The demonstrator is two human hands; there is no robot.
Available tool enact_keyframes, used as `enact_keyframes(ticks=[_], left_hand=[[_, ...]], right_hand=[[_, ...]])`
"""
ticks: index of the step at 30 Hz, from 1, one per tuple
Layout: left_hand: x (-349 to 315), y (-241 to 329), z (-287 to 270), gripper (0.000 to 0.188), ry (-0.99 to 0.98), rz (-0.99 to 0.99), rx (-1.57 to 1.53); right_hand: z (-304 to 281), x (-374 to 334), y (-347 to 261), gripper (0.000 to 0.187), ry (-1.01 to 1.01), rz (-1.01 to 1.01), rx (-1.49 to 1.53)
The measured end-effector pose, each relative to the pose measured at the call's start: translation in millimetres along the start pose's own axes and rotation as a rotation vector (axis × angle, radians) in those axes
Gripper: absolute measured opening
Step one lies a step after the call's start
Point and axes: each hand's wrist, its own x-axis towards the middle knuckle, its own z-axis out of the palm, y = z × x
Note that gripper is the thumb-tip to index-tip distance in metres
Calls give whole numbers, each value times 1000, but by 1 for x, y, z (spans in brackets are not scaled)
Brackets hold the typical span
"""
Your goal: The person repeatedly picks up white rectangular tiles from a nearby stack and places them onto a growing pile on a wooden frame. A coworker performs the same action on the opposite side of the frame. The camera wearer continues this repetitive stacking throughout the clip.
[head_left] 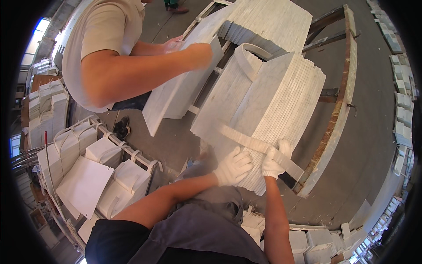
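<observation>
A row of thin white stone slabs (pixel 292 103) stands on edge, tightly stacked, in front of me. My left hand (pixel 233 167), in a white glove, lies against the near end of the stack with its fingers stretched out. My right hand (pixel 273 163), also gloved, is closed around a flat whitish strap (pixel 246 140) that runs across the near part of the slabs. The strap's tail sticks out to the right past my fingers. Farther up, a second strap (pixel 244 61) lies looped over the slabs.
At the left a co-worker in a beige shirt (pixel 107 33) handles a large slab (pixel 171 97); one forearm is blurred. Another slab stack (pixel 277 22) stands at the far end. A worn metal frame (pixel 345 101) borders the right. Lower left, a rack (pixel 110 132) holds strapped white bundles.
</observation>
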Motion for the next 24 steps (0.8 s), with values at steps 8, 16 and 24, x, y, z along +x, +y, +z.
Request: enact_keyframes(ticks=[8, 16, 24], left_hand=[[6, 1, -8, 26, -38, 11, 0], [7, 3, -8, 27, -8, 22, -5], [5, 3, -4, 27, -9, 14, -12]], right_hand=[[0, 0, -3, 27, -14, 17, -56], [2, 0, 1, 27, 24, -33, -24], [0, 3, -1, 24, 11, -38, 11]])
